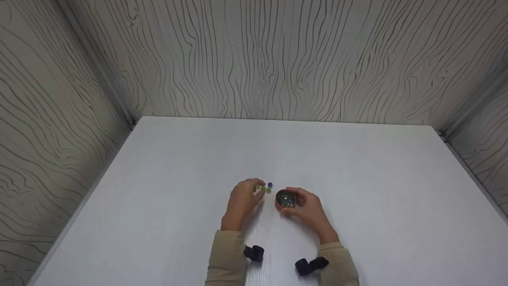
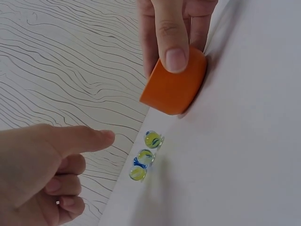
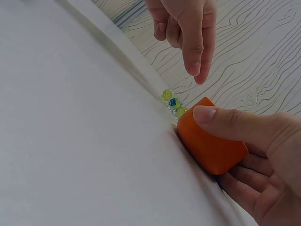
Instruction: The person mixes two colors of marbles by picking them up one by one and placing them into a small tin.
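Marbles (image 2: 152, 139) sit on desk (image 1: 337, 159) beside orange cup (image 3: 207, 139), gripped round its sides by right hand (image 1: 308, 205), likely for steadiness, while empty left hand (image 1: 243, 199) hovers near them, thumb and index extended, apparently suiting small pieces.

Behind the smooth white tabletop (image 1: 190, 155) stands a pale back panel (image 1: 258, 59) with dark wavy woodgrain lines; a matching left panel (image 1: 43, 131) and right panel (image 1: 490, 131) flank the tabletop, and straight grey strips (image 1: 92, 63) rise from its far corners.
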### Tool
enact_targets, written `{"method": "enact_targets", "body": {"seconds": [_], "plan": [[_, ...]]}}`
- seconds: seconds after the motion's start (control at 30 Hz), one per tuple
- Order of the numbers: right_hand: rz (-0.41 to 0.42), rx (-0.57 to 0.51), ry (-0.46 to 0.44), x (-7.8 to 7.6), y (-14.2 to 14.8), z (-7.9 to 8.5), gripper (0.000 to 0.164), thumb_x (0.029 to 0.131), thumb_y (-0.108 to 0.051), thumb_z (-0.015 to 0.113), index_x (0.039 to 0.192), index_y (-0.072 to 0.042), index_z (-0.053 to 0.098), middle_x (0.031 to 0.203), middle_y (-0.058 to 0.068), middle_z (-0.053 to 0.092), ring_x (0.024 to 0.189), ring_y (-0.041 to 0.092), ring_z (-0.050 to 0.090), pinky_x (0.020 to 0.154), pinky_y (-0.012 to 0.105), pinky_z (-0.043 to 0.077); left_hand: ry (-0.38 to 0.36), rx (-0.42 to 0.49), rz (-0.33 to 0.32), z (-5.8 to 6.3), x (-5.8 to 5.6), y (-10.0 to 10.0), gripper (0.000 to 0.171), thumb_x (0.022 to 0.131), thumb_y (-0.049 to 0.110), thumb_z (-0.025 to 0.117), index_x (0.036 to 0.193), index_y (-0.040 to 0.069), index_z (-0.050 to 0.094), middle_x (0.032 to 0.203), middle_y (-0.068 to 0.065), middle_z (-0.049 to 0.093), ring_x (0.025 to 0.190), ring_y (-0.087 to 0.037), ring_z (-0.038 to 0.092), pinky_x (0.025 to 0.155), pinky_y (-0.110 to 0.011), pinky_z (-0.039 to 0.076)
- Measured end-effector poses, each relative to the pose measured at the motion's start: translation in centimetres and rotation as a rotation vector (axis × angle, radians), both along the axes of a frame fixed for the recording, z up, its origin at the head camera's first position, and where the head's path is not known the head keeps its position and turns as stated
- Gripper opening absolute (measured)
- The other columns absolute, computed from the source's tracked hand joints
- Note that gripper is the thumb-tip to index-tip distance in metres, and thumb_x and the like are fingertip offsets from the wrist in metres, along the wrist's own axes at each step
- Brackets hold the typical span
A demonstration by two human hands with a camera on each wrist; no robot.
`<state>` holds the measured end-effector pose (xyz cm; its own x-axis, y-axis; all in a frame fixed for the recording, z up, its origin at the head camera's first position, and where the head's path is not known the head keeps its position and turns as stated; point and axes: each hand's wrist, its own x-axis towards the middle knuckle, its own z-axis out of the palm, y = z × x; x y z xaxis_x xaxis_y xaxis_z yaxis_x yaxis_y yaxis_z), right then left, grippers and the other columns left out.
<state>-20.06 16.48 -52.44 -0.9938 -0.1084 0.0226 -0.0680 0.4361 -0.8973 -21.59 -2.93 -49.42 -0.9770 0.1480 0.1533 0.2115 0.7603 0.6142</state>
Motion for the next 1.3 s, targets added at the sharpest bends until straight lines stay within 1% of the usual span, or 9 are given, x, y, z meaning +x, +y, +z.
{"method": "enact_targets", "body": {"seconds": [0.17,0.33,0.53,0.63,0.77,0.9,1.0,1.13,1.3], "plan": [[-0.021,0.006,-0.009,0.1,-0.2,0.1,0.064,0.066,-0.015,0.087,0.123,-0.002,0.061,0.127,0.02,0.064,0.124,0.036,0.058,0.105,0.042,0.047,0.021,0.004,0.015,-0.5,-0.2,-0.2,0.019,0.086,0.012,0.07,0.104,0.008,0.072,0.102,-0.01,0.074,0.088,-0.022,0.069,0.076,-0.033,0.056],[-0.02,0.012,-0.005,0.2,-0.4,0.1,0.063,0.066,-0.014,0.086,0.123,-0.001,0.062,0.127,0.021,0.063,0.124,0.037,0.057,0.105,0.044,0.046,0.006,0.053,0.037,-0.9,-0.3,-0.7,0.019,0.085,0.009,0.07,0.103,0.009,0.072,0.104,-0.01,0.074,0.089,-0.022,0.069,0.076,-0.034,0.056],[-0.017,0.02,-0.019,0.0,-0.4,0.2,0.063,0.066,-0.013,0.086,0.123,-0.002,0.062,0.127,0.02,0.063,0.124,0.036,0.057,0.105,0.043,0.046,-0.053,0.118,0.125,-0.9,-0.2,-1.1,0.019,0.086,0.011,0.069,0.105,0.01,0.072,0.101,-0.01,0.073,0.086,-0.019,0.065,0.076,-0.034,0.054],[-0.018,0.023,-0.03,-0.1,-0.3,0.1,0.064,0.065,-0.014,0.086,0.124,-0.003,0.062,0.128,0.019,0.063,0.125,0.035,0.057,0.105,0.042,0.046,-0.069,0.141,0.155,-1.0,-0.3,-1.0,0.019,0.087,0.012,0.069,0.105,0.011,0.072,0.1,-0.009,0.073,0.086,-0.018,0.063,0.077,-0.034,0.054],[-0.023,0.029,-0.03,-0.1,-0.2,-0.1,0.064,0.065,-0.013,0.086,0.123,-0.004,0.062,0.128,0.019,0.063,0.125,0.036,0.057,0.105,0.042,0.046,-0.086,0.144,0.162,-1.4,-0.4,-0.9,0.019,0.088,0.013,0.068,0.106,0.01,0.072,0.103,-0.01,0.072,0.09,-0.02,0.065,0.081,-0.037,0.054],[-0.01,0.019,-0.016,0.0,-0.1,-0.1,0.064,0.065,-0.013,0.086,0.122,0.0,0.061,0.126,0.022,0.063,0.123,0.038,0.058,0.103,0.043,0.047,-0.124,0.171,0.167,-1.7,-0.5,-0.9,0.021,0.09,0.016,0.064,0.11,0.01,0.07,0.112,-0.011,0.071,0.1,-0.023,0.067,0.088,-0.04,0.054],[-0.009,0.002,-0.014,0.0,-0.1,0.0,0.063,0.065,-0.013,0.086,0.122,0.001,0.061,0.125,0.023,0.064,0.123,0.039,0.058,0.103,0.044,0.047,-0.142,0.186,0.17,-1.7,-0.7,-0.8,0.024,0.092,0.016,0.062,0.113,0.01,0.069,0.115,-0.011,0.07,0.102,-0.024,0.066,0.09,-0.041,0.054],[-0.012,0.001,-0.015,-0.1,-0.1,0.1,0.063,0.066,-0.013,0.086,0.122,-0.001,0.062,0.125,0.021,0.064,0.124,0.038,0.058,0.104,0.044,0.047,-0.14,0.159,0.17,-1.7,-1.1,-0.8,0.024,0.091,0.014,0.061,0.113,0.01,0.069,0.113,-0.011,0.07,0.098,-0.022,0.065,0.09,-0.041,0.053],[-0.005,0.006,-0.014,-0.1,-0.1,0.1,0.062,0.066,-0.013,0.086,0.122,-0.001,0.062,0.125,0.021,0.064,0.123,0.037,0.058,0.104,0.044,0.046,-0.147,0.141,0.16,-1.8,-1.5,-0.8,0.024,0.09,0.014,0.063,0.113,0.008,0.069,0.118,-0.012,0.069,0.108,-0.026,0.065,0.096,-0.043,0.051]]}}
